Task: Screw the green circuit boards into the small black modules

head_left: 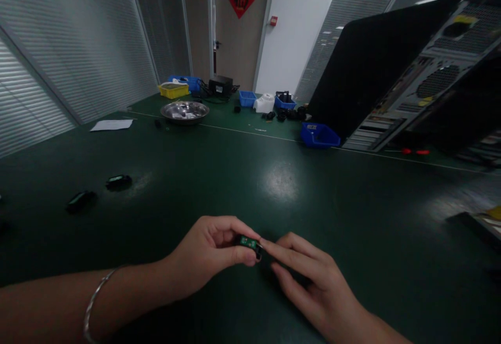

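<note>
A small black housing with a green circuit board [248, 241] in it is pinched between the thumb and fingers of my left hand [209, 247]. The board faces up, and part of the housing is hidden behind those fingers. My right hand [317, 276] lies just to the right, its index fingertip touching the end of the housing. Its thumb is stretched out apart from the index finger, with nothing visible between them. Off to the left on the table, two similar black pieces, a nearer one [81, 201] and a farther one [118, 181], show pale greenish tops.
On the green table [219, 166], a metal bowl [185, 111] of small parts and a white paper [111, 125] are at the back left. A blue bin [320, 135] stands beside a large black computer case [383, 62]. Several bins and a white plastic piece [265, 103] line the back.
</note>
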A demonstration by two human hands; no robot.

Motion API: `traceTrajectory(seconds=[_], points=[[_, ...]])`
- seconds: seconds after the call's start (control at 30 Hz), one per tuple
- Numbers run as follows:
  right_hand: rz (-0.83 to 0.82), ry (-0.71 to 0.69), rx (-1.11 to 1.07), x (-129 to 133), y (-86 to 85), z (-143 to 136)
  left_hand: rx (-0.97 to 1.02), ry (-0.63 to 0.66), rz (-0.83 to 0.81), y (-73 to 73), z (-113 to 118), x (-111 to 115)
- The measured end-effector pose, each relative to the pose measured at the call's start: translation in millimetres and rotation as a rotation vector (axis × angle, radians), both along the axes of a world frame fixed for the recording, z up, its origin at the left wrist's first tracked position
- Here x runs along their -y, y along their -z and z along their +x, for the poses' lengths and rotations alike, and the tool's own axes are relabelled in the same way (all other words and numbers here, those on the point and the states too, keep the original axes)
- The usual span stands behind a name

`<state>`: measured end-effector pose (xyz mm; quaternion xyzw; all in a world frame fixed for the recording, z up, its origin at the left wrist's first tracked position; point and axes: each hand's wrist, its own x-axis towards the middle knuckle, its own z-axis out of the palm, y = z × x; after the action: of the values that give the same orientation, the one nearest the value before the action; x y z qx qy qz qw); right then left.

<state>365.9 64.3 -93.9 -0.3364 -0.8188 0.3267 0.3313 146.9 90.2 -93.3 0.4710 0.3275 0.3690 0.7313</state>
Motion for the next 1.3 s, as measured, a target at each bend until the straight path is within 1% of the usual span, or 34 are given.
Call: traceTrajectory(seconds=[0.23, 0.4, 0.47, 0.67, 0.83, 0.97, 1.03, 1.1, 1.2, 1.3], points=[[0.006, -0.005, 0.024, 0, 0.0, 2, -0.044, 0.005, 0.042, -2.0, -1, 0], [-0.01, 0.02, -0.029, 0, 1.0, 4, -0.017, -0.01, 0.092, -2.0, -7, -5], [-0.016, 0.022, -0.027, 0, 0.9, 4, -0.032, 0.007, 0.095, -1.4, -9, -7], [-0.023, -0.012, 0.016, 1, -0.1, 3, -0.031, 0.069, 0.116, 1.6, -12, -9], [-0.049, -0.029, 0.074, 2, -1.9, 3, -0.07, 0.103, 0.158, 1.8, -15, -11], [-0.007, -0.048, 0.157, 4, -5.1, 2, -0.104, 0.123, 0.248, 0.6, -16, -10], [0.027, -0.057, 0.178, 5, -6.2, 2, -0.116, 0.132, 0.246, 0.8, -16, -10], [0.044, -0.079, 0.223, 5, -6.8, 2, -0.09, 0.141, 0.214, 2.3, -16, -10], [0.047, -0.121, 0.308, 5, -6.9, 2, 0.014, 0.147, 0.194, 5.9, -15, -10], [0.036, -0.128, 0.339, 5, -6.5, 4, 0.083, 0.13, 0.163, 8.5, -13, -11]])
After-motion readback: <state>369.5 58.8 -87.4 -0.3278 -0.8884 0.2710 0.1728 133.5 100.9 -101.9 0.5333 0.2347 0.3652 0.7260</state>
